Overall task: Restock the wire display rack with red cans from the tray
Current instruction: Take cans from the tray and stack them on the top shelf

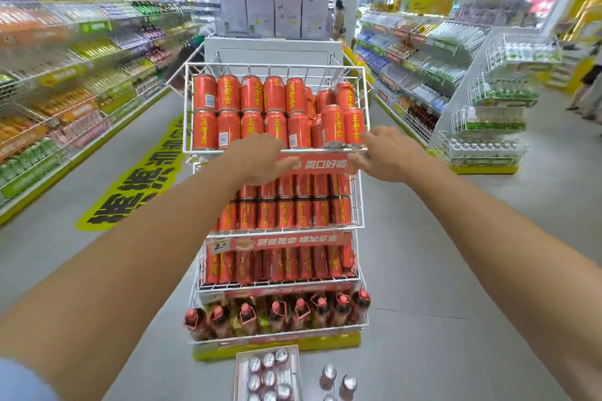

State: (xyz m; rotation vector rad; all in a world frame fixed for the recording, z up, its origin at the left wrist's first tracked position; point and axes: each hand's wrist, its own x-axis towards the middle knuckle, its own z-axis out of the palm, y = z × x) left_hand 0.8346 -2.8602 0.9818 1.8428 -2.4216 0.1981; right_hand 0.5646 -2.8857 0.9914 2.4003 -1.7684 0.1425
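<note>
The white wire display rack (pixel 361 205) stands straight ahead with several tiers. Its top basket (pixel 187 107) holds red cans (pixel 250 94) stacked two high, and two more red cans (pixel 342 125) stand at the front right corner. My left hand (pixel 257 158) reaches to the basket's front rim, fingers apart, holding nothing. My right hand (pixel 389 153) is at the front right corner, its fingertips next to the rightmost can's base. On the floor at the rack's foot lies the cardboard tray (pixel 239 374) with several cans seen from above.
Two loose cans (pixel 338 379) stand on the floor right of the tray. The lower tiers hold more red cans and, at the bottom, red bottles (pixel 277 312). Stocked shelves (pixel 65 91) line the left aisle. A wire rack of green bottles (pixel 488 120) stands right.
</note>
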